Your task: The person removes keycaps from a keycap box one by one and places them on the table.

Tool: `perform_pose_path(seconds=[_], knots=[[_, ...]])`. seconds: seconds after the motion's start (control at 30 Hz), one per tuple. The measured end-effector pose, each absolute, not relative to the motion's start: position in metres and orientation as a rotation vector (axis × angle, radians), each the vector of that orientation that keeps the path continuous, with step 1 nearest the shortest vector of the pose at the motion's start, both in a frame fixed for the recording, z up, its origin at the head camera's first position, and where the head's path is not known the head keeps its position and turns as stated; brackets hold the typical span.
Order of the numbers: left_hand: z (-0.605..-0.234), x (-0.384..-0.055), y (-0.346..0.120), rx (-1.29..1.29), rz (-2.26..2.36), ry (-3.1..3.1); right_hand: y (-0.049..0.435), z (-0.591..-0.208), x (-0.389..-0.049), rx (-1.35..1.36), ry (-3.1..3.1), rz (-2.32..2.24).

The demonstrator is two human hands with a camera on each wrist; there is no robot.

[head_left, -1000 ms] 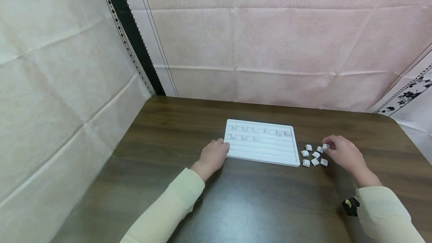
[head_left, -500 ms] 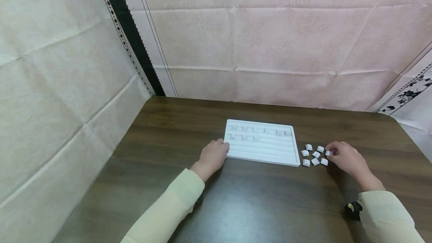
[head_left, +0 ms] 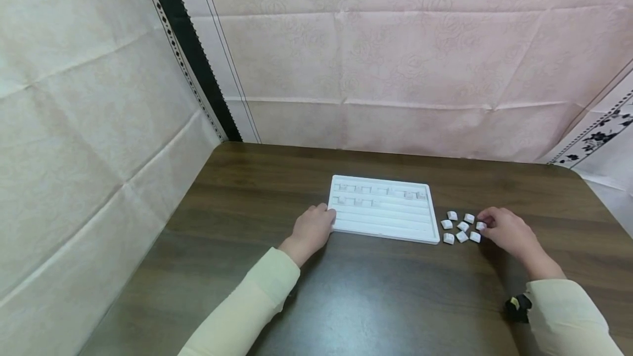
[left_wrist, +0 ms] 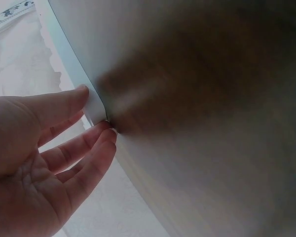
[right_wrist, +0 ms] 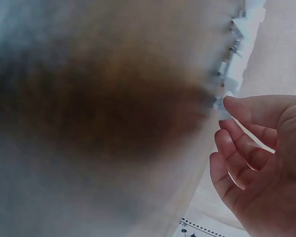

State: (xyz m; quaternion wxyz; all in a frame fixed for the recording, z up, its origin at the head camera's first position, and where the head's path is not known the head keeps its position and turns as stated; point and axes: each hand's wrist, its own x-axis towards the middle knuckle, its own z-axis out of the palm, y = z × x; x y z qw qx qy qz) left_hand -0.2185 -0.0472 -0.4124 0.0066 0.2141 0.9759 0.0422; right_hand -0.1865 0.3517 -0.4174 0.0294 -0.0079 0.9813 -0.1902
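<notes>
A white ridged tray (head_left: 381, 218) lies on the table, with several small pieces in its two far rows. My left hand (head_left: 312, 228) holds the tray's left edge near the front corner. In the left wrist view, the thumb and fingers close round the tray corner (left_wrist: 94, 106). To the right of the tray sits a loose group of several small white blocks (head_left: 462, 227), shaped like keycaps. At the group's right side my right hand (head_left: 509, 235) pinches one white block (head_left: 480, 226) between thumb and forefinger. The right wrist view shows that block (right_wrist: 226, 114) at the fingertips, partly hidden.
The brown wooden table (head_left: 356, 290) ends at a pale cloth wall (head_left: 386, 81) behind the tray, and another cloth (head_left: 89, 153) hangs along its left side. A dark wrist device (head_left: 517, 309) sticks out beneath the right sleeve.
My right hand has shifted nearer to me and slightly right, taking its block away from the neighbouring one. In the last half second it has barely moved. The left hand and tray stay put.
</notes>
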Motion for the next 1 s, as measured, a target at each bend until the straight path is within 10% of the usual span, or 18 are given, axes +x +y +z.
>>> perform_pose_path(seconds=[1.0], knots=[[-0.413,-0.218,-0.046,0.656,0.125,3.054,0.272,-0.396,-0.220,-0.146,3.047,-0.714]])
